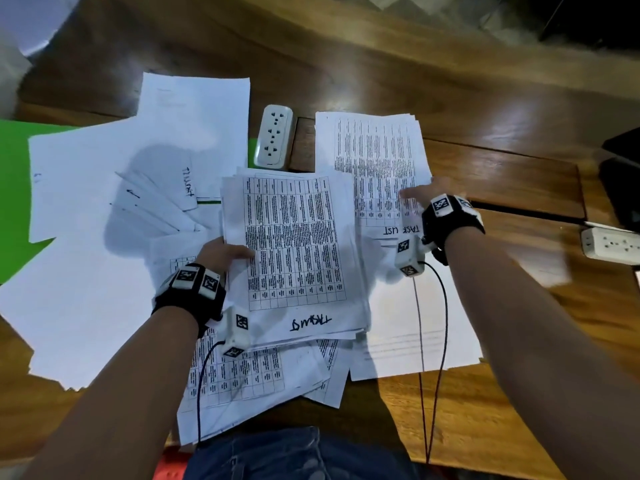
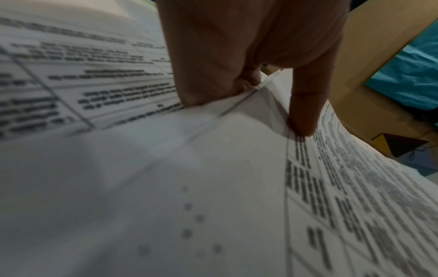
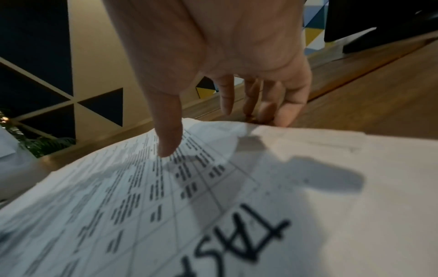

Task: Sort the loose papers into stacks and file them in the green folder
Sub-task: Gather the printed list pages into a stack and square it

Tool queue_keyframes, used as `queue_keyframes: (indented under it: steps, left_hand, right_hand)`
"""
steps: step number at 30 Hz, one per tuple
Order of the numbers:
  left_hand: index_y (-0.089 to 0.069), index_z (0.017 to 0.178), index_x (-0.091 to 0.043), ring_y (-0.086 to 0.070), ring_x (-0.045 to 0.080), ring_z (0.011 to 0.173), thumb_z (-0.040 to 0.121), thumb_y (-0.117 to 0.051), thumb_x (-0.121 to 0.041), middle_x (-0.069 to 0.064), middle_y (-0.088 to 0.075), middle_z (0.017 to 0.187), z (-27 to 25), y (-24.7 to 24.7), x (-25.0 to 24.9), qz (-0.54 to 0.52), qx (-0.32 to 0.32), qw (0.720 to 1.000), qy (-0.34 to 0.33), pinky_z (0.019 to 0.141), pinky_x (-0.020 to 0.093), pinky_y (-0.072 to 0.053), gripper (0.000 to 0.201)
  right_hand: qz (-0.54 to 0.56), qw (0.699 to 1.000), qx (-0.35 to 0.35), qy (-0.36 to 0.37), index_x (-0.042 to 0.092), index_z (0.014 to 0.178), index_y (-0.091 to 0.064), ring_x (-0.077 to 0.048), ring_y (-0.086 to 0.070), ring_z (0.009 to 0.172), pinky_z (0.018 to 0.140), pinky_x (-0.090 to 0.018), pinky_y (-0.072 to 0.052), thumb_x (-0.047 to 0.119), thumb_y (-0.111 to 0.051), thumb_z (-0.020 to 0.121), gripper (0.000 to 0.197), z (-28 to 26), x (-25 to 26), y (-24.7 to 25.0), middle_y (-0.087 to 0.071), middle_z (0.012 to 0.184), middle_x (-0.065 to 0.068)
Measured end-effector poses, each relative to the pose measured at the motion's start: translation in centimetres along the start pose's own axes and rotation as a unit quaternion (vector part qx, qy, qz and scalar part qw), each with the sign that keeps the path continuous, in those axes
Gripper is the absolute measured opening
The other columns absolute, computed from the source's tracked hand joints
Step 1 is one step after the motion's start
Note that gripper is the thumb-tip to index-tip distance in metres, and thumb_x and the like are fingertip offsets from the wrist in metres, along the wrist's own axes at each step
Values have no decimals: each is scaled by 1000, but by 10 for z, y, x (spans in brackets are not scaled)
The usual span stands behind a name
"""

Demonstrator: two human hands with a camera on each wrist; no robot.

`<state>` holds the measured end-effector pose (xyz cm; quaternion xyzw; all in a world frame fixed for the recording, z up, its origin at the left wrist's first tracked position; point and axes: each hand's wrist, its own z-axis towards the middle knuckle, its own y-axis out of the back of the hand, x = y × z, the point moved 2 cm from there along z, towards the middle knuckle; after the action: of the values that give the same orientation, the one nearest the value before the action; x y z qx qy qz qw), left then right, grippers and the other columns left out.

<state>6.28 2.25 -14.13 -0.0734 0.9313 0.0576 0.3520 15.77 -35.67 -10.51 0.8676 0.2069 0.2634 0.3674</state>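
Observation:
My left hand [image 1: 227, 252] pinches the left edge of a thick stack of printed table sheets [image 1: 294, 251] at the centre of the desk, thumb [image 2: 303, 114] on top and the other fingers underneath. A second printed stack marked "TASK LIST" [image 1: 377, 161] lies to the right. My right hand [image 1: 420, 195] is at its right edge, thumb [image 3: 169, 138] on the top sheet and fingers [image 3: 282, 110] down at the edge on the wood. The green folder [image 1: 14, 188] lies at far left, mostly under blank white sheets [image 1: 114, 161]. More printed sheets [image 1: 249, 375] lie beneath, near my body.
A white power strip [image 1: 274, 136] sits between the paper piles at the back. Another power strip [image 1: 611, 244] and a dark object [image 1: 623, 174] stand at the right edge. White sheets [image 1: 408, 327] lie by my right forearm. Bare wooden desk [image 1: 502, 174] shows to the right.

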Motion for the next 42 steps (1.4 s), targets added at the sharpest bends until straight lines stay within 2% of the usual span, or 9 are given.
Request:
queue_keyframes:
  steps: [4,8,16,19,23,29,35,39,42]
  left_hand:
    - [-59,75,2,-63,29,75,74,-61,18,19,-62,78,3,2,2,-15,1,1000,-4,62,27,-58,15]
    - [-60,72,-1,-63,27,69,72,-62,17,12,-67,62,7,2,5,-13,5,1000,3,71,33,-54,18]
    - [-60,74,0,-62,27,73,71,-66,13,18,-61,75,8,3,5,-2,10,1000,-1,76,34,-54,15]
    - [-59,76,-1,-66,27,67,76,-63,13,17,-62,74,4,2,4,13,10,1000,-11,61,25,-57,15]
    - [-62,76,-8,-66,36,94,62,-82,-9,23,-67,94,14,9,4,109,7,994,-32,93,47,-51,24]
    - [-55,117,4,-60,42,111,71,-79,-17,29,-63,115,13,3,1,209,6,975,-80,100,55,-45,56]
    - [-32,143,-1,-41,36,133,88,-60,-40,20,-40,146,-19,-10,-11,188,-8,980,-72,107,46,-34,73]
    - [-18,150,-12,-23,31,144,84,-48,-65,12,-20,158,-23,-6,-8,127,7,992,-21,117,49,-20,90]
    - [-25,148,-11,-33,33,139,86,-52,-58,15,-31,152,-27,-6,-11,133,-23,990,-34,114,49,-27,82]
  right_hand:
    - [-51,998,-34,3,8,144,-26,-42,-45,126,98,-58,-43,65,-79,39,131,29,-3,3,-38,144,-18]
    - [-52,999,-4,1,2,141,-30,-38,-52,122,95,-52,-48,53,-88,44,125,20,8,5,-46,140,-19]
    - [30,998,11,55,2,121,-58,-30,-61,106,80,-32,-49,16,-69,81,43,-1,12,11,-62,121,-12]
    - [88,989,-70,96,3,113,-64,-30,-64,102,80,-33,-52,14,-62,84,31,-10,12,32,-66,110,-15]
    - [160,955,-193,156,4,110,-67,-27,-64,85,72,-32,-52,13,-56,87,27,-29,5,77,-70,102,-15]
    - [290,904,-262,172,8,119,-61,-23,-60,91,86,-37,-54,7,-48,89,33,-51,-18,125,-67,107,-13]
    - [356,903,-205,123,6,107,-60,-19,-54,90,77,-24,-40,7,-54,89,19,-67,-34,116,-59,99,-12]
    - [367,921,-89,90,0,131,-48,-28,-55,117,71,-23,-43,13,-51,94,40,-82,-30,74,-56,132,-16]
    - [320,942,-71,80,-2,124,-52,-21,-55,103,63,-19,-40,8,-51,95,31,-87,-23,55,-56,132,-21]
